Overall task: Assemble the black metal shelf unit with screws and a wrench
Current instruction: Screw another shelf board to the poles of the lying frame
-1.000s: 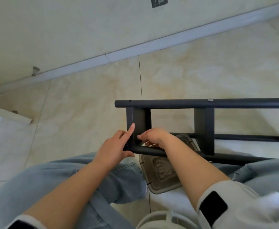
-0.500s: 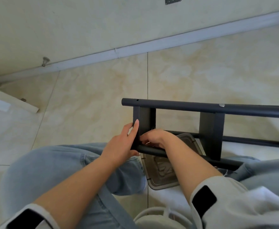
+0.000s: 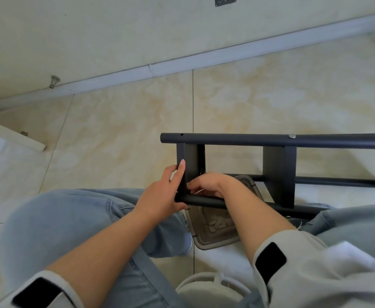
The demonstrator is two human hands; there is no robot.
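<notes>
The black metal shelf frame lies on its side across my lap, its flat panels standing between two round tubes. My left hand grips the end panel, with the index finger straight up its edge and the thumb under the near tube. My right hand is curled inside the frame at the corner of that panel and the near tube. It pinches a thin pale metal piece, which is mostly hidden. The far tube shows a silver screw head and an open hole at its left end.
A clear grey plastic tray lies on the tiled floor under the frame, between my knees. A white round object is at the bottom edge. The wall's skirting runs behind, and a white board lies at the left.
My left hand has gone from touching the end panel with a fingertip to gripping its edge, finger slid higher. My right hand stays at the same corner. The view has shifted slightly.
</notes>
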